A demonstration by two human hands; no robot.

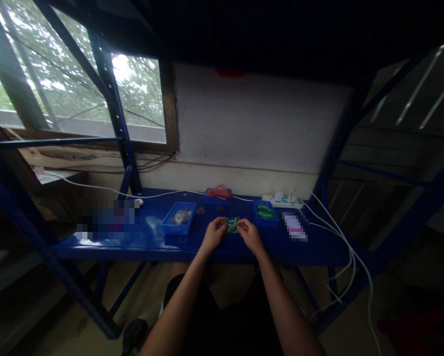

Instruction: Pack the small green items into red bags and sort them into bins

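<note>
Between my two hands, just above the front part of the blue table, is a small clear plastic bag with green marks (233, 225). My left hand (217, 228) pinches its left side, and my right hand (247, 230) pinches its right side. What the bag contains is too small to make out. To the left stands a blue bin (177, 229) with silvery packets (181, 216) in it. Behind my hands a smaller blue bin (217, 200) holds red plastic bags (220, 191). A third blue bin (270, 221), to the right, has green packets (265, 211) inside.
A white power strip (283, 201) lies at the back right, with white cables (340, 232) running over the table's right side. Nearby is a blurred phone-like thing (295, 226). Blue rack posts (114, 109) stand at both ends, and a dark shelf hangs overhead.
</note>
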